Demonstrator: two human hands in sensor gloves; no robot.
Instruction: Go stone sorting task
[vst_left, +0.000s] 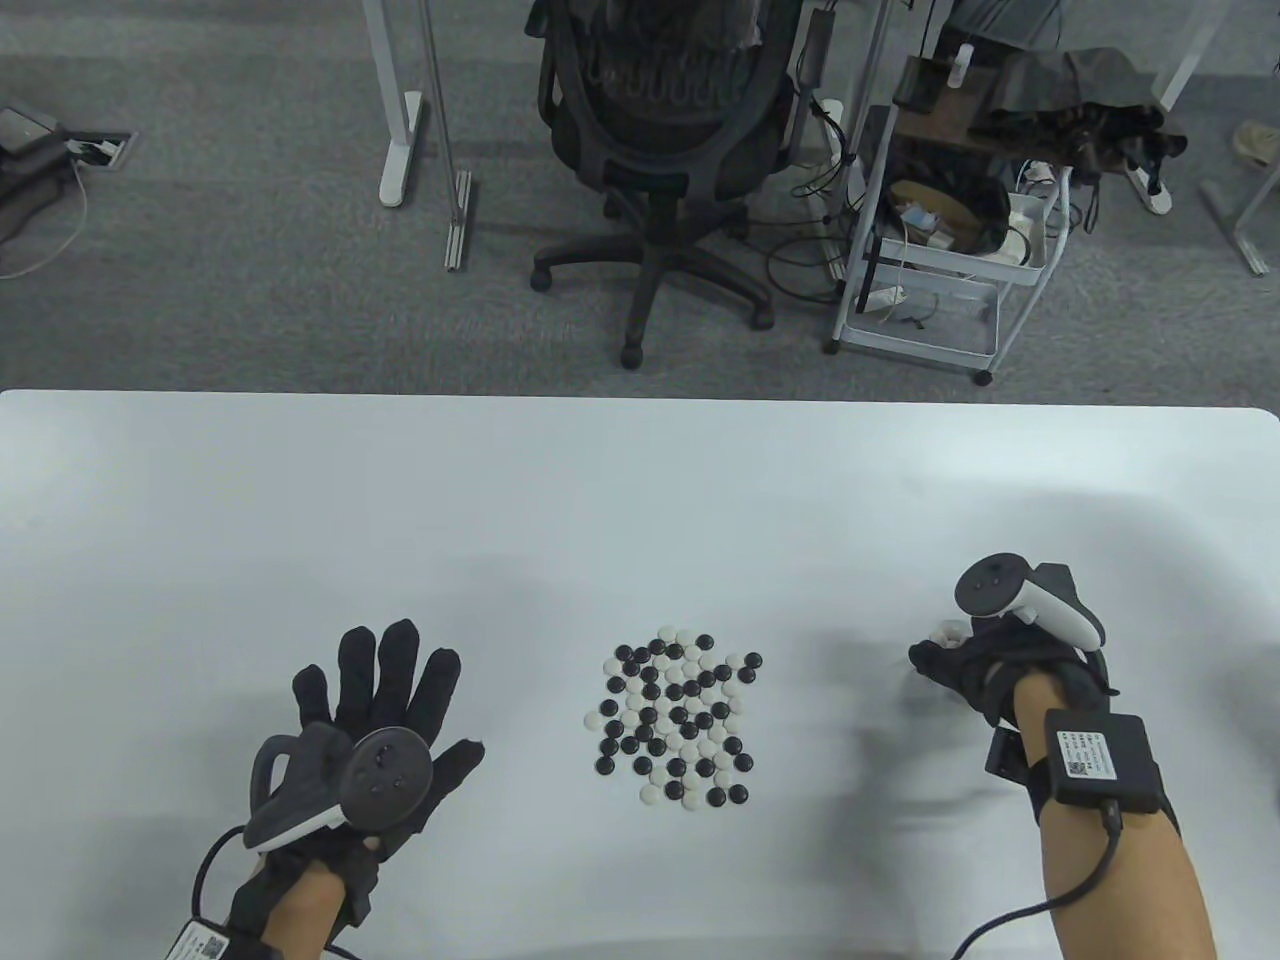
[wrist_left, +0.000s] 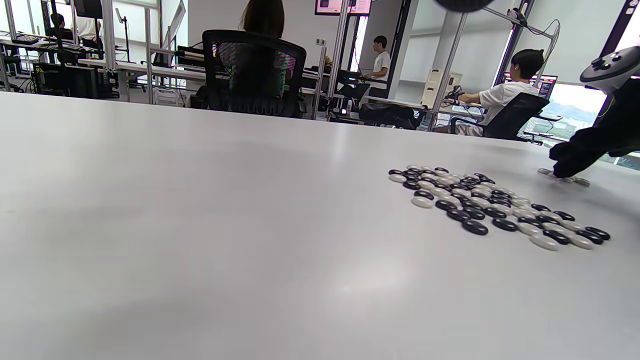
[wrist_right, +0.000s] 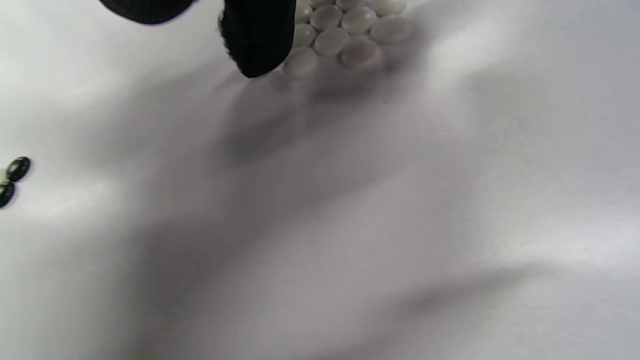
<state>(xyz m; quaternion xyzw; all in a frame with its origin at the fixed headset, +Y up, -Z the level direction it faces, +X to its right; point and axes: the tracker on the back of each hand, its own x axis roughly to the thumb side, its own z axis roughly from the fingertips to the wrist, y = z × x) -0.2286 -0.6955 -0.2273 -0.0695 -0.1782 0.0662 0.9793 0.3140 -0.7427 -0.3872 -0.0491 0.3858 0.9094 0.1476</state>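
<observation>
A mixed pile of black and white Go stones (vst_left: 677, 718) lies on the white table (vst_left: 640, 480), between my hands; it also shows in the left wrist view (wrist_left: 492, 205). My left hand (vst_left: 385, 690) rests flat to the left of the pile, fingers spread, holding nothing. My right hand (vst_left: 940, 660) is to the right of the pile, fingers curled down beside a small cluster of white stones (vst_left: 946, 632). In the right wrist view a fingertip (wrist_right: 257, 40) hangs next to that white cluster (wrist_right: 345, 30), with nothing between the fingers.
Two black stones (wrist_right: 12, 177) of the pile show at the left edge of the right wrist view. Beyond the table's far edge stand an office chair (vst_left: 660, 130) and a white cart (vst_left: 950, 250).
</observation>
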